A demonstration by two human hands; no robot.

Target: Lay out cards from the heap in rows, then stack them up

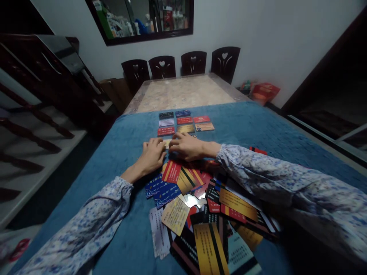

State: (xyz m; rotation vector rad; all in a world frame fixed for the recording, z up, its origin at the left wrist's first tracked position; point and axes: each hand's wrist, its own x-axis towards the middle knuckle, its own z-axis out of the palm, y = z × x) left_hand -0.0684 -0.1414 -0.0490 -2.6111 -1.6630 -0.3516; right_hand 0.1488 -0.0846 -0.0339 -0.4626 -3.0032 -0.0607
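Observation:
A pale yellow card (pixel 168 143) lies on the blue cloth between my two hands. My left hand (pixel 152 156) has its fingers curled against the card's left edge, and my right hand (pixel 186 147) pinches at its right edge. Just beyond are cards in short rows: a red card (pixel 166 131), a gold card (pixel 185 128), an orange card (pixel 204 126), a silver card (pixel 166 122) and several others. My right hand partly covers another card behind it. Nearer to me spreads a loose pile of cards, with a gold card (pixel 210 248) and blue cards (pixel 168 194) among them.
The blue cloth (pixel 120 141) covers the near part of a long table (pixel 183 89). Dark chairs (pixel 162 68) stand at the far end. A stair railing (pixel 31 110) runs along the left, and a red bag (pixel 265 93) sits on the floor at the right.

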